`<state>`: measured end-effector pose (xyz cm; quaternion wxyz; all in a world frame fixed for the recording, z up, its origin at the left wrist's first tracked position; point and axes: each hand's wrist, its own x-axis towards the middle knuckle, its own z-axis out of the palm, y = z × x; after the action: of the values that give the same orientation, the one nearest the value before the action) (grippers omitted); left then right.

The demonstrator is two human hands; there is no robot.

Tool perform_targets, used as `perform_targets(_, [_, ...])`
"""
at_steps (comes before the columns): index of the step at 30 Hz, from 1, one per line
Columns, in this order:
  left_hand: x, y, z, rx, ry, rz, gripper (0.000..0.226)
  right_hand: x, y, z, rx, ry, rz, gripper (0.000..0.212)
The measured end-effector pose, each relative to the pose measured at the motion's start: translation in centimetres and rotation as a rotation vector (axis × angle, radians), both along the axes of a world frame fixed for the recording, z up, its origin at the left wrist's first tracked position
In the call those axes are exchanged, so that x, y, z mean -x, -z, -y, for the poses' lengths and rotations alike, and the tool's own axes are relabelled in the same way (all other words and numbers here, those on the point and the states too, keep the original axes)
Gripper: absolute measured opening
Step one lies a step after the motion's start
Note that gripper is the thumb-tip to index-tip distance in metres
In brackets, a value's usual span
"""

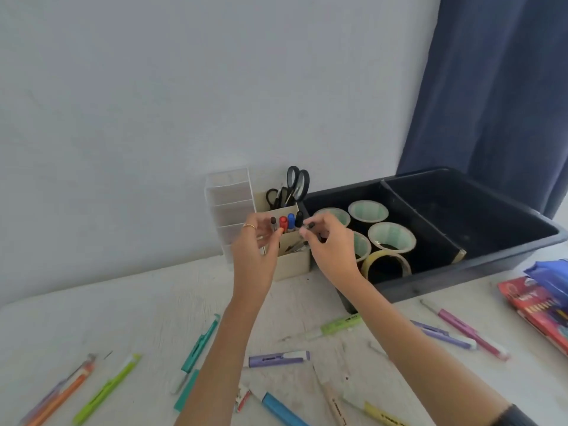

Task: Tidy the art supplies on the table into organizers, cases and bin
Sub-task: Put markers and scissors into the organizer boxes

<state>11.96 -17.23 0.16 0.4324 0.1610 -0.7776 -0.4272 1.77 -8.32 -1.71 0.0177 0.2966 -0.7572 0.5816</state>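
Observation:
A beige desk organizer (293,264) stands at the back of the table, with red (283,222), blue (291,219) and black-capped markers (298,218) upright in its middle section. My left hand (256,245) pinches a thin grey marker with a black cap (273,223) at the organizer's left side. My right hand (330,247) reaches in from the right, and its thumb and forefinger pinch the black-capped marker. Black scissors (297,182) stand in the rear section. Loose pens and highlighters lie across the near table, among them a purple highlighter (278,359) and a teal pen (201,344).
A white tiered organizer (229,207) stands left of the beige one. To the right sits a dark divided bin (436,279) holding several tape rolls (391,238). A red pencil box (536,305) and a blue packet (550,275) lie at the right edge. A blue curtain hangs behind.

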Motion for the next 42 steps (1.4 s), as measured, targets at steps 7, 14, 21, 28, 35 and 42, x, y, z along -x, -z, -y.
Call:
perform_targets(7, [1.9, 2.3, 1.4, -0.021, 0.1, 0.148, 0.022, 0.9, 1.3, 0.6, -0.372, -0.013, -0.172, 0.03])
perform_targets(14, [2.8, 4.1, 1.6, 0.016, 0.192, 0.314, 0.033, -0.2, 0.7, 0.2, -0.474, -0.131, -0.291, 0.045])
perform_targets(21, [3.4, 3.9, 0.9, 0.023, 0.179, 0.343, 0.033, 0.6, 1.9, 0.3, -0.314, -0.1, -0.248, 0.045])
perform_targets(28, [2.8, 3.5, 0.1, 0.101, 0.177, 0.412, 0.054, 0.5, 1.4, -0.4, -0.272, -0.093, -0.206, 0.055])
perform_targets(35, [-0.1, 1.7, -4.7, -0.032, -0.001, 0.076, 0.041, -2.9, 1.3, -5.1, -0.081, 0.054, -0.349, 0.044])
perform_targets(42, [-0.9, 3.6, -11.4, -0.036, 0.133, 0.022, 0.017, -4.3, 4.0, -12.2, -0.068, 0.187, -0.444, 0.02])
